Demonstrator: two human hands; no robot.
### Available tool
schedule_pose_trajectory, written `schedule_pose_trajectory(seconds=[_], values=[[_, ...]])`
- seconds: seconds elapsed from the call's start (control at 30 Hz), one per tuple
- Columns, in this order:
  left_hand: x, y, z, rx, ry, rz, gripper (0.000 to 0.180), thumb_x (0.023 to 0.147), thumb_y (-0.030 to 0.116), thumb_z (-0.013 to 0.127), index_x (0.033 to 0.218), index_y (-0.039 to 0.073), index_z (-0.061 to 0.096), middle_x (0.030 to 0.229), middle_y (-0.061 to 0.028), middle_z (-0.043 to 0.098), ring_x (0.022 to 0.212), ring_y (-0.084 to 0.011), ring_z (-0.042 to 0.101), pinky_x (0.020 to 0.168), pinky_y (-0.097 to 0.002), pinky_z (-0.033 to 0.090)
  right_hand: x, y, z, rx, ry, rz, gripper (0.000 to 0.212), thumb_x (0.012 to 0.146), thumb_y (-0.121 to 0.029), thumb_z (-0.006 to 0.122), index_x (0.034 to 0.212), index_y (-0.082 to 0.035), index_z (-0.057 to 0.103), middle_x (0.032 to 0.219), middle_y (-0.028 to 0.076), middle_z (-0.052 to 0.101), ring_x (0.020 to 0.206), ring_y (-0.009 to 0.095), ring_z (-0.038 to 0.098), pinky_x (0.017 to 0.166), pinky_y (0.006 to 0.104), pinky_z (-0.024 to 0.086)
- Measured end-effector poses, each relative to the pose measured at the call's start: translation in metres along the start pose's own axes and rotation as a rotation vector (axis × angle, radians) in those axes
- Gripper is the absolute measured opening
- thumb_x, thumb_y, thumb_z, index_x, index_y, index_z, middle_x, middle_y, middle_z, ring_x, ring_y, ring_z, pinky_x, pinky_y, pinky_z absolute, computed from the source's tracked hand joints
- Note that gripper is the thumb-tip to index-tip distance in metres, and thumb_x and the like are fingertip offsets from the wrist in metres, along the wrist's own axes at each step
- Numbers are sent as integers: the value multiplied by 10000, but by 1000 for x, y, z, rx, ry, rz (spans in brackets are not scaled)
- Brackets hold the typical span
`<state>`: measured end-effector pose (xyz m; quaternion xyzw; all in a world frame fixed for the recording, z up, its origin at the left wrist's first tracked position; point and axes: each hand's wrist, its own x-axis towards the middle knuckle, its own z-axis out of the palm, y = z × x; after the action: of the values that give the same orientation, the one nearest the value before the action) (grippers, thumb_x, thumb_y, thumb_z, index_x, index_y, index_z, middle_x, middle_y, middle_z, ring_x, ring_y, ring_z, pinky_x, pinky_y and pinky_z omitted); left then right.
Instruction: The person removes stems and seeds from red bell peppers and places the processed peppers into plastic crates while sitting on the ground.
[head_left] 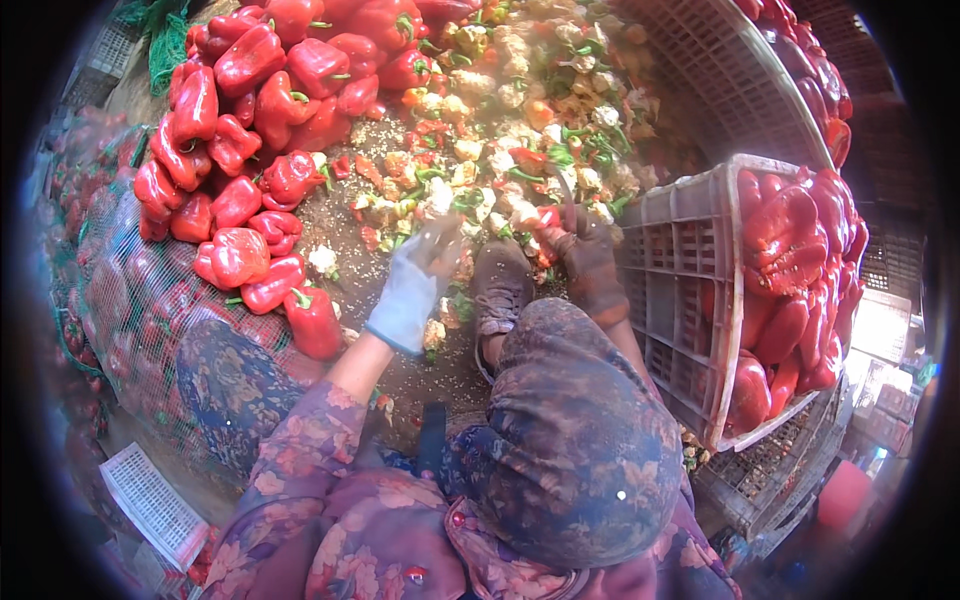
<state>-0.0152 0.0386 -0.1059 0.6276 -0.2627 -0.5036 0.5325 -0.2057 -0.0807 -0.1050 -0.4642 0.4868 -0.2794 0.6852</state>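
My left hand (pixel 415 278), in a white glove with a soiled front, reaches over the pepper scraps. Its fingers are stretched out and a little blurred, with nothing visible in them. To its right, my right hand (pixel 590 262) wears a dark, stained glove and its fingers are curled. A thin dark shape, like a narrow blade, rises from these fingers; what they grip is not clear. Just beside them lies a small red pepper piece (pixel 548 217). Cut pepper cores (pixel 520 120) with pale seeds and green stems cover the ground ahead of both hands.
Whole red peppers (pixel 290 80) are heaped at the far left, some beside a green net sack (pixel 150 290). A pale plastic crate (pixel 672 290) of red pepper pieces (pixel 795 290) stands tilted at right. Behind it rises a larger crate (pixel 740 70). My shoe (pixel 500 290) is between my hands.
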Motion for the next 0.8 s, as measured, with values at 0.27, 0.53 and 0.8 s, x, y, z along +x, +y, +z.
schedule_pose_trajectory(seconds=[0.27, 0.53, 0.8], values=[[13, 22, 64, 265, -98, 314, 262, 958, 231, 586, 1148, 51, 584, 853, -65, 657, 829, -138, 612, 727, -310, 500, -35, -32, 12, 195, -53, -157, 262, 802, -58, 763, 1036, -4, 659, 854, 9, 667, 740, 60, 571, 647, 227, 490], [15, -5, 103, -503, 97, -368, 188, 961, 234, 510, 928, 105, 642, 763, -24, 626, 652, -129, 576, 562, -290, 462, -43, -73, 15, -363, -77, -219, 210, 835, -33, 706, 1044, -30, 689, 789, 14, 691, 716, 74, 619, 620, 252, 510], [-6, 30, 31, 221, 48, -366, 287, 921, 291, 576, 1131, 107, 643, 816, -80, 647, 759, -161, 628, 682, -309, 513, -56, -91, 2, -205, -130, -520, 277, 908, -112, 611, 1145, 32, 612, 1000, 143, 682, 826, 165, 668, 633, 268, 546]])
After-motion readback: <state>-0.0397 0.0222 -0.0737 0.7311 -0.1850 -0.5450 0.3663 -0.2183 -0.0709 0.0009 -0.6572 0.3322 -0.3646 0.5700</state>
